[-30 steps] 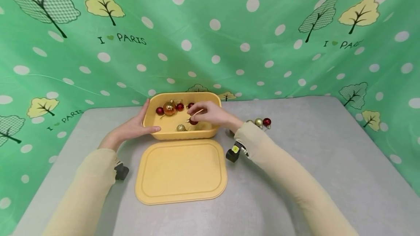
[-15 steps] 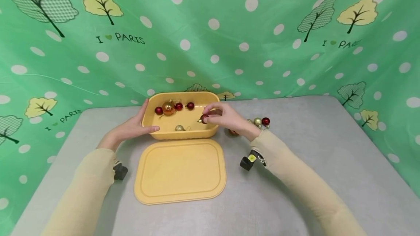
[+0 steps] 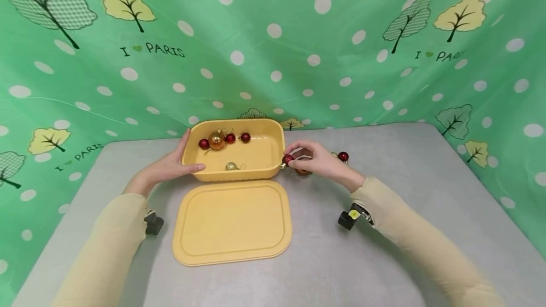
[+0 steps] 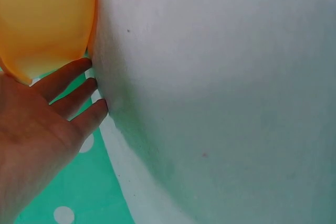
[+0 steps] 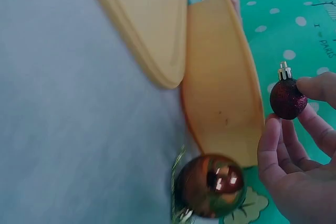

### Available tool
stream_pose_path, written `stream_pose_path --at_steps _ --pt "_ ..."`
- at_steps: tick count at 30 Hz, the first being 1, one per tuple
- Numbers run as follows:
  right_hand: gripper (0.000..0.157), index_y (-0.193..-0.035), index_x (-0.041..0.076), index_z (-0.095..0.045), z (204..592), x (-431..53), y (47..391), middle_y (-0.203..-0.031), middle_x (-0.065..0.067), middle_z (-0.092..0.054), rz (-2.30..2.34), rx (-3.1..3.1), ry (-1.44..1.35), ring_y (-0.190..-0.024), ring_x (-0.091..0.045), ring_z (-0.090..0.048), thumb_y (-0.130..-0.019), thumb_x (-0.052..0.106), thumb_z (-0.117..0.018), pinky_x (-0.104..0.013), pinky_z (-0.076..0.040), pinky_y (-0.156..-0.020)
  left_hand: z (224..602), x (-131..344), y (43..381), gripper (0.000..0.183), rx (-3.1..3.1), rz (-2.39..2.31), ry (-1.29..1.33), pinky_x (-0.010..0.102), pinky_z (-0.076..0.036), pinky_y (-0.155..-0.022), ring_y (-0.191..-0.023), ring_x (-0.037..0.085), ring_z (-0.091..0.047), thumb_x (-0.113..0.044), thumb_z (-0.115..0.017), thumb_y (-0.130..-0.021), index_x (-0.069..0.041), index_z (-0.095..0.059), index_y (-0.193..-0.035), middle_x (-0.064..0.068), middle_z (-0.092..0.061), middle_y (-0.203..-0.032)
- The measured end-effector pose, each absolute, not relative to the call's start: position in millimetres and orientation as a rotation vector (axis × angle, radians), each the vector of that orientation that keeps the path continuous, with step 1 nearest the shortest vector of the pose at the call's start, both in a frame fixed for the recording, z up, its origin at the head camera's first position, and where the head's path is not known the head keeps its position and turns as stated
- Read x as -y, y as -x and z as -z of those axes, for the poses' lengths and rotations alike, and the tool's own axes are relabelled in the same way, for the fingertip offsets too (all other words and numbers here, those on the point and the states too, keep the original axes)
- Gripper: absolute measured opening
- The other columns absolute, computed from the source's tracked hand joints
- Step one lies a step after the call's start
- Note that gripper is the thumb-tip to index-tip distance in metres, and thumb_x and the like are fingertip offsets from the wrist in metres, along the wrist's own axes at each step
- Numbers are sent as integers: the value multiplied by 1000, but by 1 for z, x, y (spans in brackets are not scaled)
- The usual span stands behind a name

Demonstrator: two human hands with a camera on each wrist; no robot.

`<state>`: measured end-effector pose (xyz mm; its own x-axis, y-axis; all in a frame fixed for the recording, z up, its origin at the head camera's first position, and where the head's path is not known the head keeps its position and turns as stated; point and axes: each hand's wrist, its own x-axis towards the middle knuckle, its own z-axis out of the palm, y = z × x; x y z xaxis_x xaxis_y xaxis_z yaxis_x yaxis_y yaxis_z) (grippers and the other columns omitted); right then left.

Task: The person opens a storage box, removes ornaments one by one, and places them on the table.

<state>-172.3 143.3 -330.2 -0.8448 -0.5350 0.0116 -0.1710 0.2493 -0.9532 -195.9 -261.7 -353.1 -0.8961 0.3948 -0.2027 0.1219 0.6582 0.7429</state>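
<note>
My right hand (image 3: 317, 159) pinches a small dark red glittery Christmas bauble (image 5: 288, 99) with a gold cap between thumb and fingertips. It is just outside the right end of a yellow plastic box (image 3: 277, 150). My left hand (image 3: 168, 167) rests against the box's left end, thumb over the rim and fingers straight along the outside. Inside lie a large gold bauble (image 3: 216, 140), red baubles (image 3: 245, 137) and a gold glittery bauble (image 3: 232, 166). A shiny copper-coloured bauble (image 5: 211, 185) lies on the table below my right hand, partly hidden in the head view.
The yellow lid (image 3: 232, 221) lies flat in front of the box. Beyond my right hand, a red bauble (image 3: 343, 156) lies on the grey table (image 3: 409, 193) near others that the hand partly hides. A green printed cloth (image 3: 273, 51) hangs behind the table.
My right hand has lifted the dark red bauble out of the box and carried it rightward past the rim. My left hand has stayed at the box's left end.
</note>
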Motion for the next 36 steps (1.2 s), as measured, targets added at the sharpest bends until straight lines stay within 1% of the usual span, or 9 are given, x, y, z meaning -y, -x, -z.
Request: stream_pose_path --at_steps 1,4,8,12,17,23,27,32,36 --pt "27 -115 -4 -60 331 -146 172 -109 -19 -64 1613 -2214 650 -102 -29 -61 -90 2 -64 -40 -53 -77 353 262 196 113 -2531 -1096 -411 64 -6 -109 -140 50 2 -29 -68 -89 -13 26 -149 24 18 -155" --pt "27 -115 -4 -61 333 -155 170 -106 -17 -66 1588 -2240 653 -100 -28 -62 -89 1 -65 -34 -53 -78 352 262 195 114 -2529 -1100 -415 64 -7 -109 -140 50 2 -31 -69 -88 -14 26 -149 23 18 -156" --pt "26 -113 -4 -62 337 -167 167 -106 -17 -66 1586 -2274 646 -100 -29 -63 -87 1 -66 -28 -52 -77 350 262 193 115 -2523 -1104 -415 64 -6 -109 -140 49 2 -34 -69 -88 -17 27 -149 23 18 -156" --pt "25 -112 -3 -62 339 -180 165 -110 -17 -64 1585 -2319 625 -101 -30 -61 -88 2 -66 -27 -52 -75 349 262 192 114 -2522 -1103 -409 64 -5 -109 -140 48 3 -36 -68 -89 -19 27 -149 22 18 -156" --pt "31 -116 -7 -60 340 -203 165 -111 -20 -63 1599 -2357 579 -100 -31 -60 -87 1 -66 -27 -52 -77 349 262 192 114 -2519 -1101 -410 64 -4 -110 -141 47 5 -38 -68 -89 -19 28 -148 20 19 -156" --pt "32 -118 -9 -58 334 -230 165 -111 -24 -61 1618 -2411 535 -101 -31 -58 -89 1 -64 -25 -51 -79 347 261 190 114 -2515 -1096 -410 64 -5 -109 -140 49 3 -37 -68 -89 -19 28 -148 23 18 -156" --pt "32 -120 -8 -58 329 -244 164 -118 -21 -60 1606 -2452 510 -106 -28 -57 -91 3 -64 -25 -50 -82 346 261 190 114 -2516 -1093 -412 65 -6 -109 -140 49 2 -38 -68 -89 -19 28 -148 24 17 -156" --pt "29 -120 -2 -60 326 -264 165 -121 -15 -59 1583 -2516 493 -108 -25 -56 -93 7 -63 -24 -49 -84 347 261 190 113 -2515 -1092 -407 64 -5 -110 -141 48 3 -38 -67 -89 -21 28 -148 21 18 -156" --pt "31 -123 -3 -59 325 -278 168 -123 -17 -59 1531 -2574 507 -109 -23 -56 -94 6 -62 -21 -48 -85 347 261 190 113 -2513 -1090 -400 64 -5 -109 -141 48 4 -38 -67 -90 -21 29 -148 21 19 -156"
